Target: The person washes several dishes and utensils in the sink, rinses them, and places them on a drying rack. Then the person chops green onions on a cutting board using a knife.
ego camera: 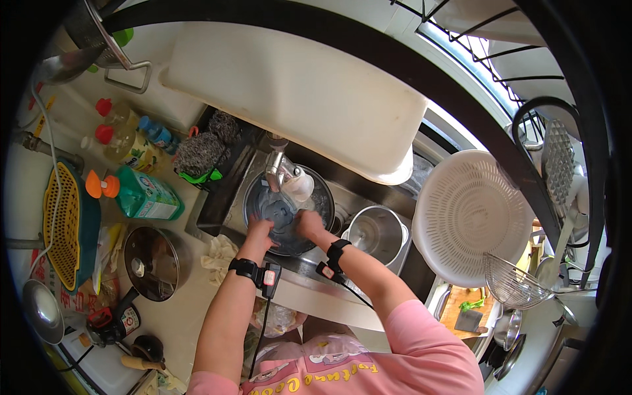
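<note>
A round metal basin [327, 197] sits in the stainless steel sink, under the faucet [277, 170]. Inside it, a translucent grey-blue plastic piece, apparently a lid [277, 211], lies in or just above the water. My left hand [260, 233] grips its near left side, the thumb towards the middle. On the other side my right hand [312, 225] is curled and blurred by motion, close to the lid's right edge; whether it holds anything is hidden. A white plastic fitting [299, 186] hangs from the faucet over the basin.
A metal pot [377, 234] stands right of the basin, with a large white colander [474, 217] beyond. At left are a green soap bottle [150, 192], a lidded saucepan [152, 264] and steel wool scourers [200, 154]. A crumpled cloth [219, 257] lies by the sink's edge.
</note>
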Tool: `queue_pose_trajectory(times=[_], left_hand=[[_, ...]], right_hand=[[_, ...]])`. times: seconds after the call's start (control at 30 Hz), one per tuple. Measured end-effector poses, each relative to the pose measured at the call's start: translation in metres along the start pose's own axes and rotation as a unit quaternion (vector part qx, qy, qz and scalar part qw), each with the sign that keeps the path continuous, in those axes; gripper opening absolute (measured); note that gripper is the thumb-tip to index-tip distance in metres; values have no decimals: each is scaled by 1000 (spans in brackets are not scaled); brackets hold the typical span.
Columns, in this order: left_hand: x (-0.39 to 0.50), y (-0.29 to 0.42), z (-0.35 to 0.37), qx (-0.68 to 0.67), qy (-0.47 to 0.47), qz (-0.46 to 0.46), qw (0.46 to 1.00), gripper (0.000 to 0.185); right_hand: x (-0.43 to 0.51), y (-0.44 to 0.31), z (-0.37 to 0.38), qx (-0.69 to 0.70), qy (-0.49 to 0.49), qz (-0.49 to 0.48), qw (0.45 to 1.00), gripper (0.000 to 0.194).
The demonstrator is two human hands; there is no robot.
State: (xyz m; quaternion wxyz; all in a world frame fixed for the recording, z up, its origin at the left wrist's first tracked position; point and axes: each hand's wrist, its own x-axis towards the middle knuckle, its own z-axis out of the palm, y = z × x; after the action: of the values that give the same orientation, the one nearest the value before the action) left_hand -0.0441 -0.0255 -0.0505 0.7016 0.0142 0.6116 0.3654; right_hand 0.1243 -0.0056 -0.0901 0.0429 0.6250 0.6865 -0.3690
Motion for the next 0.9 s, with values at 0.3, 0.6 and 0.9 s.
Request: queue_pose_trajectory(times=[0.3,0.6,0.9], left_hand=[[31,-5,0,-7,32,-67,997,54],[26,-5,-15,-64,-48,-136,987,37],[26,-5,-10,-93,-61,-171,979,41]], right_hand=[[-38,2,6,96,-80,-289,949,37],[11,-8,-22,348,9,-147,926,25],[14,-38,-24,37,88,-238,967,34]])
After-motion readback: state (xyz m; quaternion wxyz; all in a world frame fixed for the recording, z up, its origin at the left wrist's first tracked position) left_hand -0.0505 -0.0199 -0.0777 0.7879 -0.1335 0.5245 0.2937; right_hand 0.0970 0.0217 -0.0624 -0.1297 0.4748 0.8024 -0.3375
